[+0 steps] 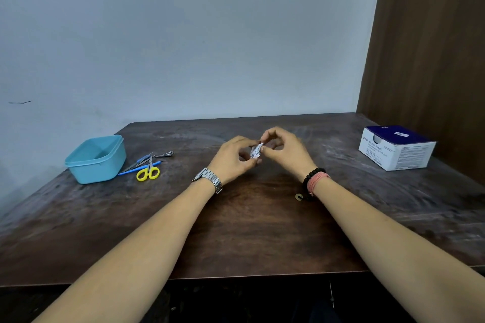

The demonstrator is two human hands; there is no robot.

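While both forearms stretch across it from the near edge, the dark wooden table (249,238) fills the lower half of the view and meets a pale wall at its far edge. On the table's far right corner sits a white and navy cardboard box (396,152) with printed text on its front. On the table's far left corner stands a light blue plastic tub (95,158), open-topped. Above the table's middle the left hand (231,158) and the right hand (284,151) meet, lifted a little off the wood, with fingers curled towards each other. The left wrist carries a metal watch (210,178); the right wrist carries a black bead bracelet (311,178) with a pink band beside it. On the table's left part, just right of the tub, lie yellow-handled scissors (148,171), a blue-handled tool (137,168) slanting beside them, and a few thin metal instruments (162,155) fanned out towards the table's far edge; these are too small to identify. Smallest of all, the small white sachet (256,151) with blue print is held above the table's centre, between the two hands. The left thumb and fingertips pinch its lower left side and the right thumb and forefinger pinch its upper right corner, so both hands are clamped on it and it touches nothing else
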